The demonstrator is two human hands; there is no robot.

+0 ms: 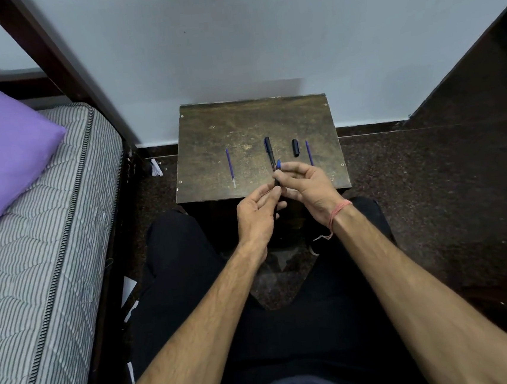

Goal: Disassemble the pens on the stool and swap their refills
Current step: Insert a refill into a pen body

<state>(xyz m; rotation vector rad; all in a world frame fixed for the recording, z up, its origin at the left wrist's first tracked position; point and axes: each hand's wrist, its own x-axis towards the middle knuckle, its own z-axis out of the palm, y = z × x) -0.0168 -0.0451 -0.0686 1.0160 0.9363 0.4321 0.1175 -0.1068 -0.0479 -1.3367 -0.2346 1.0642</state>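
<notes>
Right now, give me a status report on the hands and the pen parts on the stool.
Left hand and right hand both pinching a blue-tipped pen part. Two refills, black pen, black cap lying on stool. Nothing in the way.

I note: blue refill (230, 166) flat on stool (209, 128), left side. Black pen (270, 153) lying centre, lengthwise. Black cap (295, 147) just beside second blue refill (309, 153), right side.
</notes>
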